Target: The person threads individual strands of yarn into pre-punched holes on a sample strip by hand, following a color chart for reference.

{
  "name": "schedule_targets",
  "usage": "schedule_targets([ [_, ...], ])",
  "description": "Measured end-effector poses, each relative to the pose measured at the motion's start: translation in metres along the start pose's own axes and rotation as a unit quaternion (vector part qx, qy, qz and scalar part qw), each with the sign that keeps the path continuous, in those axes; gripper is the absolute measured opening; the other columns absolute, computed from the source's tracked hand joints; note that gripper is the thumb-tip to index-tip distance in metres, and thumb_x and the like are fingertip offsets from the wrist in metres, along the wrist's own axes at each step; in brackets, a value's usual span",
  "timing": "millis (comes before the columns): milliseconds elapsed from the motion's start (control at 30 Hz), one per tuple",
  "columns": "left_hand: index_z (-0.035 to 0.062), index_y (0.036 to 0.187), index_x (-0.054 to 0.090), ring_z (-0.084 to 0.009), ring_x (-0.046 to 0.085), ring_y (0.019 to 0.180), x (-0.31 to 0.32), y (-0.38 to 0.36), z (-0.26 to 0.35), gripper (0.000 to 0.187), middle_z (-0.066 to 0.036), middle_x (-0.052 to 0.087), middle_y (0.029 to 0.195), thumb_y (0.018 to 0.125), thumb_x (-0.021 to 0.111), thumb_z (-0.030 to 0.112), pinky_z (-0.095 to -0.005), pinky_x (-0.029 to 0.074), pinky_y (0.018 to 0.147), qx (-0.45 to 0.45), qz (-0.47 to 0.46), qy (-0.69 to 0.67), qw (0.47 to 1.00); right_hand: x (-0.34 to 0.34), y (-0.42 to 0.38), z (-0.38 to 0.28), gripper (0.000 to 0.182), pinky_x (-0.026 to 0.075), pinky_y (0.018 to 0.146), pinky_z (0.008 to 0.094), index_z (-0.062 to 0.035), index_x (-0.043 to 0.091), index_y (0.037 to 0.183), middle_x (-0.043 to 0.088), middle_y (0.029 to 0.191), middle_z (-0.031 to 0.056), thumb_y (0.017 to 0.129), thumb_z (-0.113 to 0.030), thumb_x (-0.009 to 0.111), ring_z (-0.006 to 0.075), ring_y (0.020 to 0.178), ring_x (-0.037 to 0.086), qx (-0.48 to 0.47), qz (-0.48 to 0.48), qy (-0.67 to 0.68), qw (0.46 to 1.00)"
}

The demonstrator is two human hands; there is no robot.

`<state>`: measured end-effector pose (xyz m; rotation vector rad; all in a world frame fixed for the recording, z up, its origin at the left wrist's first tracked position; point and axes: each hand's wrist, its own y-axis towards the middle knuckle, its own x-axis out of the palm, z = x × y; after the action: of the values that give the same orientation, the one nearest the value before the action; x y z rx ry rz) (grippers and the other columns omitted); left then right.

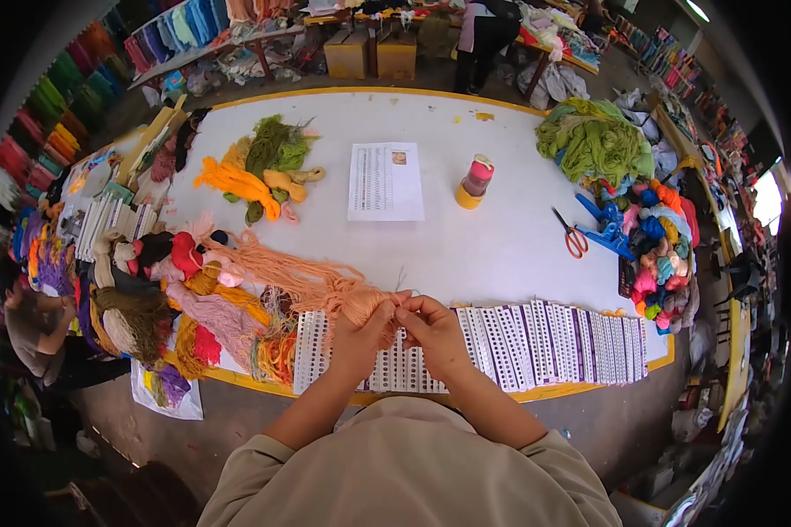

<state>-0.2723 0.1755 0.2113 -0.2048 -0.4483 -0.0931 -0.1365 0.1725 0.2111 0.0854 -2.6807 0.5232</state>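
Observation:
A peach skein of yarn [299, 272] trails across the table from the left, its bunched end lying in my left hand [365, 329]. The fingers of that hand are closed round the bundle. My right hand [432, 334] meets it at the fingertips, thumb and forefinger pinched together at the skein's edge; what they pinch is too small to make out. Thin loose strands stick up just above the fingertips. Under and beside both hands lies a row of white punched cards [536, 342] with purple stripes, along the table's near edge.
Heaped yarn skeins [211, 307] cover the left side. A printed sheet [385, 182], a thread cone [475, 180] and scissors [571, 234] lie farther in. Green yarn [593, 140] and coloured balls [664, 237] pile up right. People stand at the back and sit at left.

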Motion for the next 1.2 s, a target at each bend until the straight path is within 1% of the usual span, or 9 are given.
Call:
schedule_targets([
  [333,-0.003,0.104,0.062,-0.0166,0.061,0.098,0.004,0.001,-0.002,0.021,-0.013,0.064,0.11,0.099,0.049,0.013,-0.0293,0.052,0.085,-0.014,0.018,-0.061,0.998,-0.006,-0.003,-0.006,0.01,0.047,0.053,0.0212,-0.0075,0.059,0.092,0.059,0.078,-0.0025,0.092,-0.018,0.06,0.0041,0.059,0.048,0.024,0.002,0.068,0.997],
  [500,-0.0014,0.101,0.062,-0.0162,0.061,0.094,0.0,0.006,-0.003,0.02,-0.012,0.065,0.106,0.097,0.052,0.016,-0.0298,0.053,0.081,-0.007,-0.038,-0.161,0.986,-0.014,-0.003,-0.01,0.01,0.048,0.056,0.0206,-0.0082,0.06,0.094,0.06,0.081,-0.0019,0.092,-0.018,0.061,0.0041,0.065,0.053,0.023,-0.021,0.079,0.996],
  [700,-0.0007,0.102,0.063,-0.017,0.061,0.097,0.005,0.004,-0.002,0.02,-0.011,0.064,0.11,0.097,0.053,0.016,-0.0295,0.052,0.082,-0.071,-0.013,-0.104,0.992,-0.013,-0.005,-0.01,0.015,0.05,0.059,0.0205,-0.007,0.061,0.103,0.06,0.083,-0.0019,0.091,-0.017,0.063,0.0045,0.074,0.057,0.013,-0.029,-0.054,0.998],
  [933,-0.0014,0.104,0.061,-0.0175,0.06,0.099,0.008,0.006,-0.004,0.021,-0.013,0.063,0.112,0.098,0.051,0.016,-0.0312,0.052,0.084,-0.03,-0.016,-0.107,0.994,-0.018,-0.006,-0.009,0.008,0.051,0.061,0.0227,-0.0077,0.061,0.096,0.06,0.084,-0.0015,0.093,-0.015,0.059,0.0055,0.072,0.056,-0.001,-0.034,0.003,0.999],
  [1000,-0.0017,0.099,0.06,-0.0185,0.06,0.101,0.014,0.008,0.003,0.021,-0.015,0.063,0.11,0.099,0.048,0.016,-0.033,0.051,0.086,-0.032,0.022,-0.067,0.997,-0.024,-0.01,-0.012,0.008,0.05,0.063,0.0234,-0.0079,0.06,0.095,0.059,0.085,-0.0015,0.094,-0.015,0.056,0.0055,0.07,0.055,0.049,-0.099,0.057,0.992],
  [1067,-0.0003,0.094,0.059,-0.0194,0.064,0.093,0.005,0.02,0.012,0.022,-0.015,0.065,0.101,0.098,0.048,0.019,-0.0321,0.054,0.078,-0.029,0.027,-0.012,0.999,-0.028,-0.017,-0.025,0.008,0.05,0.062,0.0233,-0.0078,0.059,0.095,0.058,0.086,-0.0013,0.095,-0.015,0.056,0.0058,0.069,0.054,0.041,-0.092,-0.043,0.994],
  [1100,0.0019,0.089,0.058,-0.0186,0.064,0.074,-0.005,0.023,0.015,0.02,-0.012,0.066,0.09,0.095,0.051,0.02,-0.0294,0.055,0.063,-0.102,0.107,0.009,0.989,-0.034,-0.02,-0.028,0.008,0.049,0.062,0.0232,-0.0078,0.059,0.096,0.057,0.086,-0.0011,0.095,-0.015,0.055,0.006,0.068,0.054,0.031,-0.089,-0.142,0.985],
  [1167,0.0046,0.088,0.057,-0.012,0.055,0.055,-0.048,0.04,0.018,0.018,-0.006,0.062,0.08,0.093,0.054,0.021,-0.022,0.047,0.047,-0.106,0.106,0.024,0.988,-0.083,-0.012,-0.019,0.007,0.048,0.073,0.025,-0.0078,0.058,0.095,0.057,0.091,0.0003,0.093,-0.014,0.055,0.0104,0.074,0.055,-0.083,0.021,-0.096,0.992],
  [1200,0.0053,0.087,0.057,-0.0088,0.05,0.053,-0.078,0.045,0.023,0.015,-0.004,0.06,0.077,0.092,0.054,0.02,-0.0192,0.041,0.044,-0.135,0.113,-0.054,0.983,-0.131,0.005,-0.002,0.009,0.047,0.08,0.0258,-0.0081,0.057,0.094,0.056,0.093,0.0014,0.095,-0.016,0.053,0.0115,0.082,0.054,-0.232,0.061,-0.065,0.969],
])
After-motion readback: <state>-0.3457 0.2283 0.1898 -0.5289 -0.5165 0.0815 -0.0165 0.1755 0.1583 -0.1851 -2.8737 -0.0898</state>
